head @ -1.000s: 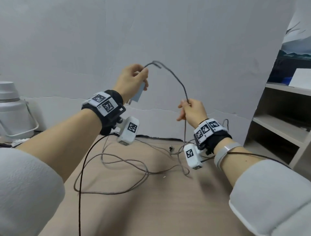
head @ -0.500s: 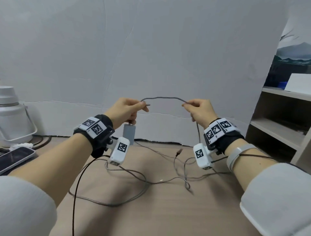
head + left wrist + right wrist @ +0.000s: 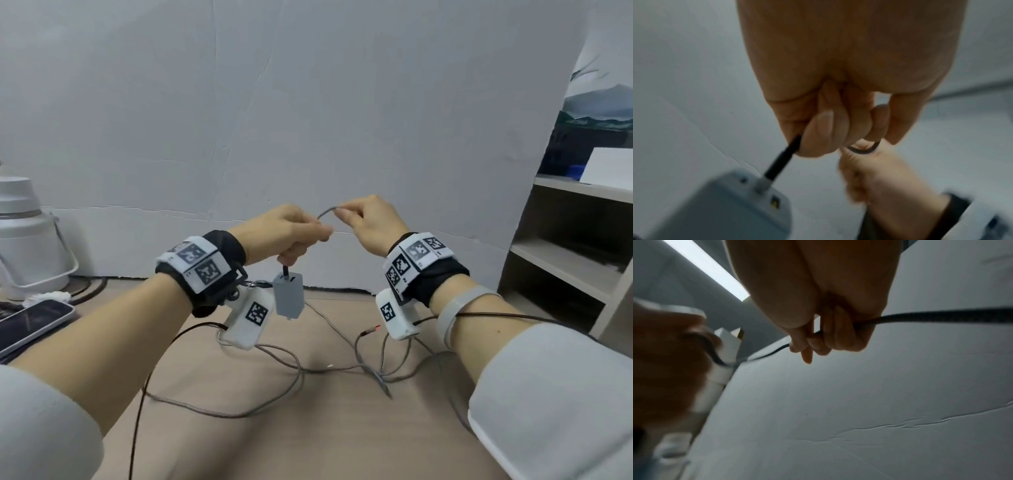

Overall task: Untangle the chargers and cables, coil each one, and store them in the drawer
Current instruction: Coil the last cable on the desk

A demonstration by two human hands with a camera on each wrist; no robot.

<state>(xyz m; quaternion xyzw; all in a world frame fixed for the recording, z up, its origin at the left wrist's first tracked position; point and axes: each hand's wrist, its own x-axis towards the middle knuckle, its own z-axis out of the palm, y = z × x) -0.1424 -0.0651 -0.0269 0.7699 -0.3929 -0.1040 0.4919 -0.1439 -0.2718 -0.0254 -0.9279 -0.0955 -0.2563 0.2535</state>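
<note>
- Your left hand (image 3: pixel 284 229) grips the braided cable (image 3: pixel 327 213) just above its dangling grey charger block (image 3: pixel 288 294); your right hand (image 3: pixel 368 224) pinches the same cable close by, above the counter (image 3: pixel 308 428).
- The cable looks limp; the block likely swings, so hold near the plug.
- Slack trails tangled on the counter.

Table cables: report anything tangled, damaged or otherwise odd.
The grey braided cables still cross in loose, uncoiled loops on the table. The grey charger dangles by its cable under the left hand. No damage is visible.
</note>
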